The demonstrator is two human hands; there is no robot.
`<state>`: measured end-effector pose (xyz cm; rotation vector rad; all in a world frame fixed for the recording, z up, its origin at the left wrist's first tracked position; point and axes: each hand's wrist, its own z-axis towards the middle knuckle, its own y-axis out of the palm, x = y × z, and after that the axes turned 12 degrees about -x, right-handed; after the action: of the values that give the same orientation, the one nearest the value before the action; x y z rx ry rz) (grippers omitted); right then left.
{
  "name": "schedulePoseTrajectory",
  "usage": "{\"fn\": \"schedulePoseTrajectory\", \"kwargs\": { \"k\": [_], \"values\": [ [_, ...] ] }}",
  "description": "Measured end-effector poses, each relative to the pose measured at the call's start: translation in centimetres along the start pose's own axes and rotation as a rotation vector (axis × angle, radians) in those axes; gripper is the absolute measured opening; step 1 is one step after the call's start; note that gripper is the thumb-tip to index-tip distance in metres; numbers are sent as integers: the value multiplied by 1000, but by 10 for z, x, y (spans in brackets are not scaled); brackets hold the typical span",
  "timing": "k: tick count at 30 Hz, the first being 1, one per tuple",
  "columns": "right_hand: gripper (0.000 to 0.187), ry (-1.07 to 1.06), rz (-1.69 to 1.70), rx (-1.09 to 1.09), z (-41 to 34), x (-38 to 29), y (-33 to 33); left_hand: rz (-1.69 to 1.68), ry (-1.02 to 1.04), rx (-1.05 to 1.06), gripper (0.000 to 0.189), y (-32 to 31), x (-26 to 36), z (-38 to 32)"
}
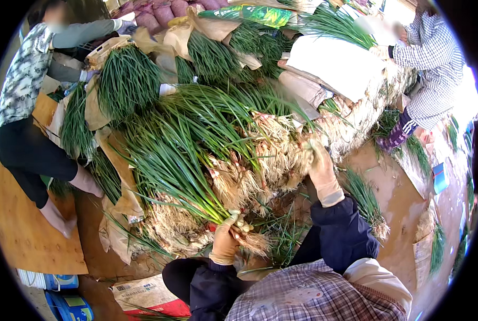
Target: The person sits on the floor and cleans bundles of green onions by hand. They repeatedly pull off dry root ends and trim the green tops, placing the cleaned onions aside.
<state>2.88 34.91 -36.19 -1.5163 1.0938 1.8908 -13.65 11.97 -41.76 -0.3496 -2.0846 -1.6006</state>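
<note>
My gloved left hand (225, 240) is closed around the lower stems of a bundle of green onions (207, 200), whose green leaves fan to the upper left and whose roots stick out to the right. Raised to the right, my gloved right hand (318, 160) is at the root end of the pile; its fingertips are blurred, and whether they hold anything cannot be made out. Before me a large heap of green onions (223, 120) lies with leaves up and left, pale roots (275, 152) towards me.
One person (22, 80) bends over bundles at the left; another (431, 68) handles green onions at the upper right. A loose bundle (367, 204) lies on the floor to my right. Plywood (34, 224), blue pails (68, 307) and a printed sack (146, 295) lie lower left.
</note>
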Motion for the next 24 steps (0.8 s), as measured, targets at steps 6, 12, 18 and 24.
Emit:
{"fn": "schedulePoseTrajectory", "kwargs": {
  "k": [6,12,18,24],
  "values": [
    [45,364,-1475,-1158,-48,86,-9,97,48,-77,7,27,25,-14],
    [32,166,-1240,-490,-10,131,-2,187,-95,71,12,17,6,-3],
    [33,-182,-1276,-561,-40,65,51,330,-40,197,11,22,3,-16],
    [37,90,-775,-978,-71,69,36,306,-45,127,15,39,-11,-18]
  ]
}}
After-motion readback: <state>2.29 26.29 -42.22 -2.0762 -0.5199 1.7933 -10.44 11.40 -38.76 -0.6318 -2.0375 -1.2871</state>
